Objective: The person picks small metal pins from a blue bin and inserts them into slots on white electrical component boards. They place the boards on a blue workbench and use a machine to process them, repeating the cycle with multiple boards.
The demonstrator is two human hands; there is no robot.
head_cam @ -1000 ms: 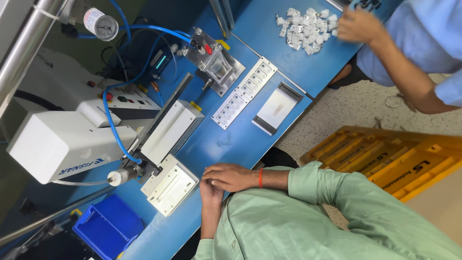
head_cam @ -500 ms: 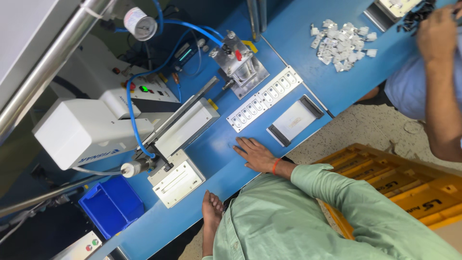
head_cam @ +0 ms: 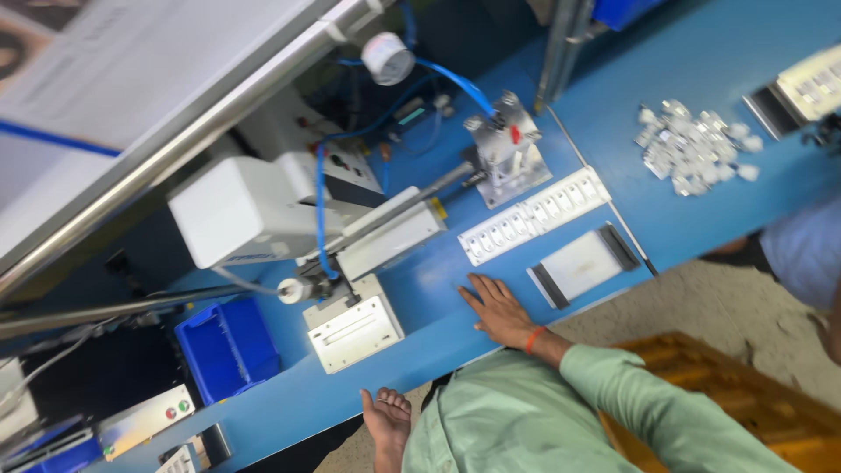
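My right hand [head_cam: 493,308], with an orange band at the wrist, lies flat on the blue table [head_cam: 438,263], fingers spread and holding nothing. Its fingertips are just below a long white slotted strip [head_cam: 534,215] and left of a flat white plate with black ends [head_cam: 583,263]. My left hand [head_cam: 386,419] rests against the table's front edge with its fingers close together; what lies under it is hidden. A small white box fixture [head_cam: 353,328] sits between the two hands.
A small metal press [head_cam: 504,149] with blue air hoses and a white machine housing [head_cam: 236,215] stand at the back. Several small white parts [head_cam: 696,144] are piled far right. A blue bin [head_cam: 226,346] sits left. A co-worker's sleeve [head_cam: 806,254] and an orange crate [head_cam: 745,394] are right.
My hands were clasped together at the table edge. They have come apart: the right one moved onto the table toward the white strip, the left one dropped to the front edge.
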